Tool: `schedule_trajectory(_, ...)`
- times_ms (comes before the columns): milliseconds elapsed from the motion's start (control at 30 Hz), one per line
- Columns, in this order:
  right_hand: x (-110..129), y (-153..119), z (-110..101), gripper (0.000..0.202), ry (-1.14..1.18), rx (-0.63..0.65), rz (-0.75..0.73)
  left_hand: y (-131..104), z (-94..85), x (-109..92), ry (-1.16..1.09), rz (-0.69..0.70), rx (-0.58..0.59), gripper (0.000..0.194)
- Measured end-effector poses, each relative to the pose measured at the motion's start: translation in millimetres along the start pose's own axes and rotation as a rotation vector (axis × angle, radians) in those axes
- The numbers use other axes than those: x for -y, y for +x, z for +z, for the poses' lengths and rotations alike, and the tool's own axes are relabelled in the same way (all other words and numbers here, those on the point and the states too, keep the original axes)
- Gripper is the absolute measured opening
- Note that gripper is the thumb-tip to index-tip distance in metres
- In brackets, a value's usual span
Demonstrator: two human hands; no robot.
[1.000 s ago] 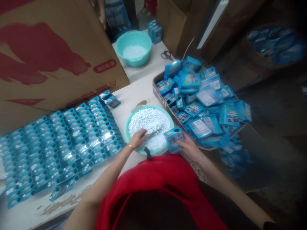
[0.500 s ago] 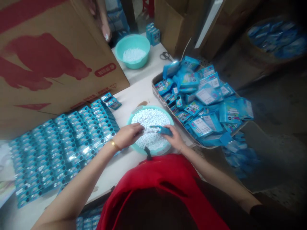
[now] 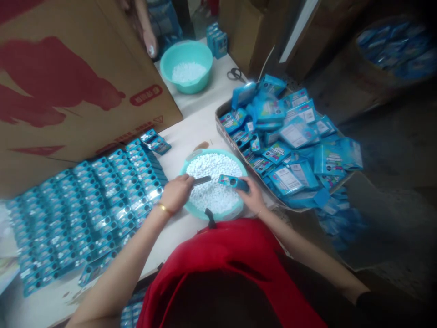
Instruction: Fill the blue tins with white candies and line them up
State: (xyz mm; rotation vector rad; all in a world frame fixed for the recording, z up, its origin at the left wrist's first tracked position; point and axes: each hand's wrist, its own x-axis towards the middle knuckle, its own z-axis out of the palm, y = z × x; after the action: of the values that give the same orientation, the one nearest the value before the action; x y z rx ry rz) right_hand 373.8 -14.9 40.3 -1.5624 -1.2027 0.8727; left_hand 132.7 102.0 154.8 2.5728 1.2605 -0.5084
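A round turquoise basin (image 3: 191, 210) filled with small white pellets (image 3: 213, 164) stands in front of me. My left hand (image 3: 177, 191), at the basin's left rim, is closed on a thin dark flat strip (image 3: 202, 180) that reaches out over the pellets. Opposite it, my right hand (image 3: 251, 195) grips one end of a small blue box (image 3: 229, 181). A narrow printed side of that box, with a dark round spot, faces up. A gap separates the strip's tip from the box.
Rows of blue boxes (image 3: 85, 209) cover the table's left, beside a large cardboard carton (image 3: 88, 91). An open carton heaped with blue boxes (image 3: 290, 141) stands right. Further back are another turquoise basin (image 3: 201, 84), scissors (image 3: 235, 74) and another person's hand (image 3: 150, 43).
My left hand has drawn back left, away from the blue box, and the dark strip now shows plainly. The box has turned so its printed narrow side shows.
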Motion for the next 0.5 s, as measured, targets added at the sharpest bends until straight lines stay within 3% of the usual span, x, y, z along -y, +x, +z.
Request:
schedule_trajectory(100,-1,1,-9,0.038,0.012,-0.071,0.06,20,62.7,11,-0.18,-0.082,0.074,0.014)
schedule_trajectory(167,-2,1,-13,0.041,0.031,-0.102,0.084,35,97.1,1,-0.278,-0.066,0.071,0.015)
schedule_trajectory(233,-4,1,-15,0.043,0.046,-0.118,0.097,48,119.9,-15,-0.341,-0.037,0.046,0.018)
schedule_trajectory(367,-8,-1,-15,0.047,0.038,-0.13,0.109,58,134.7,-27,-0.487,0.02,-0.001,0.022)
schedule_trajectory(500,-10,-2,-14,0.046,0.063,-0.146,0.121,45,118.1,-7,-0.608,0.091,-0.027,0.023)
